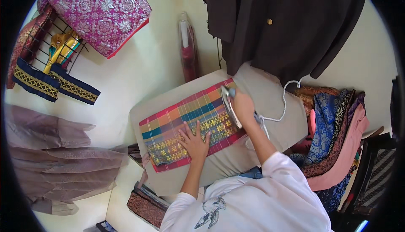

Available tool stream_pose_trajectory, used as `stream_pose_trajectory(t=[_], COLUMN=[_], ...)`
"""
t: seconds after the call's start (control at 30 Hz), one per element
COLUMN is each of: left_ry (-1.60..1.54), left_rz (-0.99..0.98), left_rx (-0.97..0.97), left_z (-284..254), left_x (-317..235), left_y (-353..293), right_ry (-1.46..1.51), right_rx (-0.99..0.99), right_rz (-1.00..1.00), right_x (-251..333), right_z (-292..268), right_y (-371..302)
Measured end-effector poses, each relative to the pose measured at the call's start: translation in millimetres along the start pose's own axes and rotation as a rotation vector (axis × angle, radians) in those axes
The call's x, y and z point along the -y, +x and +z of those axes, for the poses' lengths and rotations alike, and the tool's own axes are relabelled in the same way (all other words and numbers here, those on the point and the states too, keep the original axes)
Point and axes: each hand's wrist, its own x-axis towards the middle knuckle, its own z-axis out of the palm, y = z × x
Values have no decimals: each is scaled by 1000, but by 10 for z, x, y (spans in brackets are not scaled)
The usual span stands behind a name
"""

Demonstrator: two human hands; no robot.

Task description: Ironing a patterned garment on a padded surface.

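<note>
A folded plaid cloth [198, 101] in red, orange, green and blue, with a band of yellow floral motifs, lies flat on a grey-covered ironing board [270, 97]. My left hand [195, 143] rests on its patterned band, palm down with the fingers spread. At the cloth's right end, my right hand [243, 105] is wrapped around the handle of a clothes iron [228, 104]. The iron's metal soleplate edge shows on the left of my hand and seems tilted; I cannot tell whether it fully touches the cloth. A pale cord [276, 117] runs from the iron toward the upper right.
A dark jacket [287, 25] with gold buttons hangs behind the board. Folded patterned fabrics [327, 122] are piled at the right. Magenta brocade [101, 13] and navy trim [36, 78] hang from a wire rack at upper left. Sheer mauve fabric [63, 160] hangs at left.
</note>
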Motion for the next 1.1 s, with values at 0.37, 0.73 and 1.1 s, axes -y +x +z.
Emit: stream_pose_trajectory(t=[0.37,0.73,1.1], left_ry=[-5,-1,34], left_rz=[-2,-20,-139], left_rx=[16,-60,-130], left_z=[5,-138,-256], left_x=[-33,563,1109], left_y=[6,-110,-573], right_ry=[33,-55,-42], right_rx=[96,129,150], right_rz=[90,-4,-223], right_x=[-157,70,1067], right_z=[41,-405,526], right_y=[104,-812,-224])
